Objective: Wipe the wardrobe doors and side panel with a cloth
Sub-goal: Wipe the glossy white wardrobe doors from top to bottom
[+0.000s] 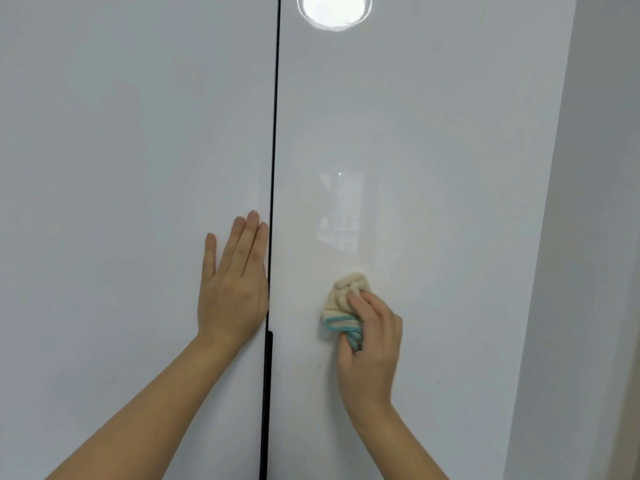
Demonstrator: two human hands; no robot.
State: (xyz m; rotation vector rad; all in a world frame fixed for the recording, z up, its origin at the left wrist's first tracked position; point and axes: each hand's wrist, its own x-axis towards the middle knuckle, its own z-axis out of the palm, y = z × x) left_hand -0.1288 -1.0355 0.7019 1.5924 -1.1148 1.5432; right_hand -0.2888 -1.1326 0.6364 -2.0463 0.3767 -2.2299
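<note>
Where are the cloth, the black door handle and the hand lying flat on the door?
cloth (341, 301): head view, on its cream bunched part.
black handle (267, 375): head view, on its upper stretch.
left hand (233, 289): head view, on the back of the hand.

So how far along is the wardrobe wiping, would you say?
Done: nothing provable; no wiped patch shows. In hand: the right hand presses a bunched cream cloth with teal edging on the glossy white right door, while the left hand lies flat on the left door. Left: likely the grey surface at far right, untouched.
</note>
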